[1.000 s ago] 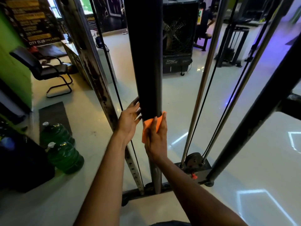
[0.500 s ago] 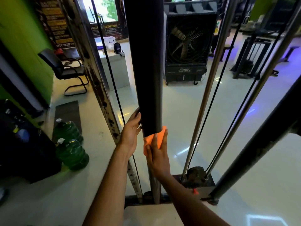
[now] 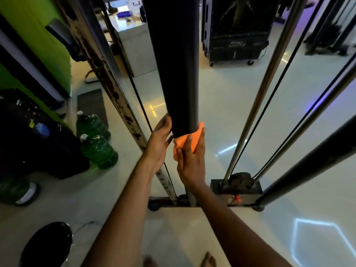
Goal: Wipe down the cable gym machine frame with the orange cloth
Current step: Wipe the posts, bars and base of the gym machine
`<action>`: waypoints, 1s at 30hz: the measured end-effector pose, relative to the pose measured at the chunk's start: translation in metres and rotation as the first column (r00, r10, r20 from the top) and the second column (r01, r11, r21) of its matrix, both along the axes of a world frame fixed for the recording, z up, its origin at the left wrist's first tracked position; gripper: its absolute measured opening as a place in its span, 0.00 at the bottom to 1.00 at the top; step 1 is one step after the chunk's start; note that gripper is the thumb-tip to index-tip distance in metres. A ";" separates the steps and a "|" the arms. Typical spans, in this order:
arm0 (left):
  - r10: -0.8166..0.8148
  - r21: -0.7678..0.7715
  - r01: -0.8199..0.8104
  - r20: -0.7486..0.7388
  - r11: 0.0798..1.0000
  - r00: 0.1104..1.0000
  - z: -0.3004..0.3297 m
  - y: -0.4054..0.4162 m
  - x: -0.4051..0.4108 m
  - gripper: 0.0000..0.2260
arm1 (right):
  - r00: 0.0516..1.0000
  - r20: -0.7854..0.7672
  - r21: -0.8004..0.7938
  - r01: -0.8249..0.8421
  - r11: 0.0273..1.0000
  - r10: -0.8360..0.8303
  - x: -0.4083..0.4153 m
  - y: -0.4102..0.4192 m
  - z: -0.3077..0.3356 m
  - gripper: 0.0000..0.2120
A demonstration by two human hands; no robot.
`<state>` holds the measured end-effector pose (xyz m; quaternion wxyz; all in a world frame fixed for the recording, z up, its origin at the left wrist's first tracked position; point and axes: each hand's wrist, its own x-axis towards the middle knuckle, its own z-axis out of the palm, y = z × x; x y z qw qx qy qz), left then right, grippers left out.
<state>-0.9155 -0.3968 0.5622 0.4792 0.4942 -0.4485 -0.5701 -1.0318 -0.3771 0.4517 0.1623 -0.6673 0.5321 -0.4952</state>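
Pressing the orange cloth (image 3: pixel 182 143) against the bottom end of the thick black post (image 3: pixel 174 64) is the right hand (image 3: pixel 189 160), fingers pretty much straight and laid flat over the fabric, thumb on the left side of it. The cloth sits bunched right where the fat black sleeve ends and the thinner pole runs down to the base bar (image 3: pixel 165 202). The left hand (image 3: pixel 159 143) is relaxed and open, fingers extended up along the left side of the post, touching it and not gripping anything. Both forearms reach up from the bottom of the view, meeting at the post, left one coming in from lower left, right one from lower right. Just left of the hands there's the rusty perforated upright (image 3: pixel 107 81), and off to the right a chrome guide rod (image 3: pixel 258 97). Two green water jugs (image 3: pixel 98 149) stand on the floor near the left edge.
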 end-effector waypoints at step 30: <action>-0.251 -0.047 0.253 0.060 0.966 0.966 -0.118 -0.026 0.033 0.22 | 0.971 -0.161 -0.027 0.175 0.984 -0.177 0.024 0.000 -0.116 0.51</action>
